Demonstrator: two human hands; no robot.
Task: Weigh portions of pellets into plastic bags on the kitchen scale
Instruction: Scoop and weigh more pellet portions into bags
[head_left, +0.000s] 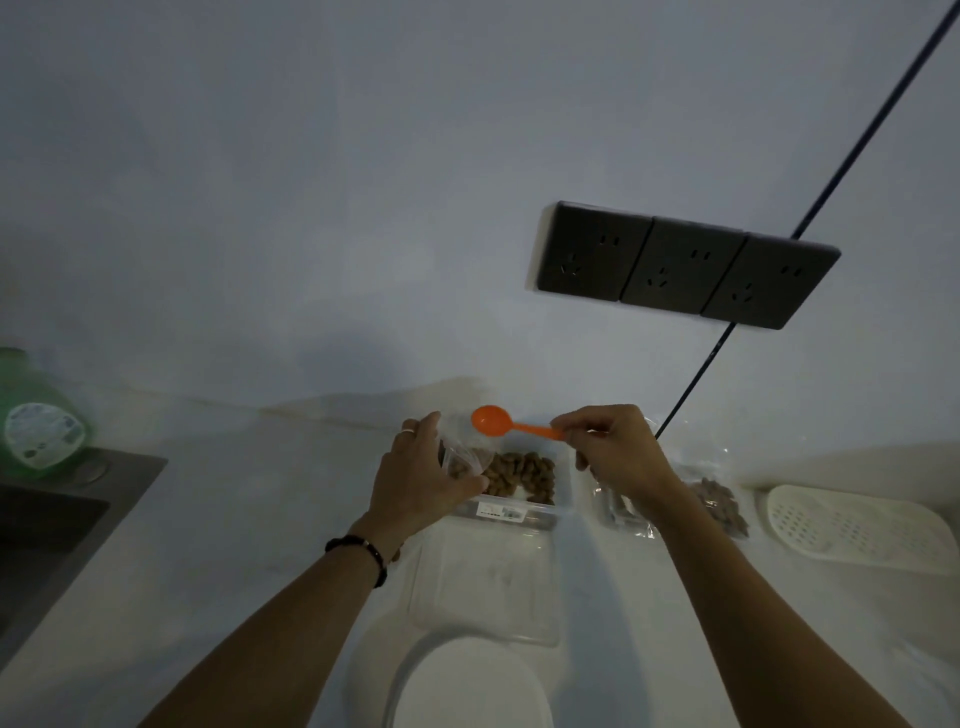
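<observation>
A: Starting nearest, what lies below the arms?

B: A white scale (467, 686) with a round platform, at the bottom edge. Just beyond it, a clear lid (485, 587) lies flat on the counter (260, 519).

A: And past the lid?

B: A clear tub (519, 506) of brown pellets (524, 475), touching the lid's far edge.

A: The hands?

B: The left hand (421, 480) has its fingers curled round a small clear bag (462, 460), holding it at the tub's left end, mouth upward. Some pellets show inside the bag. A dark bracelet (363, 553) sits on that wrist.

A: The right one?

B: The right hand (618, 457) pinches the handle of an orange spoon (501, 423) between thumb and fingertips. The spoon's bowl is above the bag's mouth, over the far side of the tub. I cannot tell whether anything is in the bowl.

A: Anything to the sides?

B: Under the right wrist, filled bags (719, 504) of pellets lie on the counter. Right of them, a white perforated tray (852, 525). Far left, a dark sink (62, 525) with a green bottle (36, 421) behind it.

A: Farther back?

B: The wall (311, 182), with three dark sockets (685, 265) in a row and a dark cable (831, 166) running diagonally behind them.
</observation>
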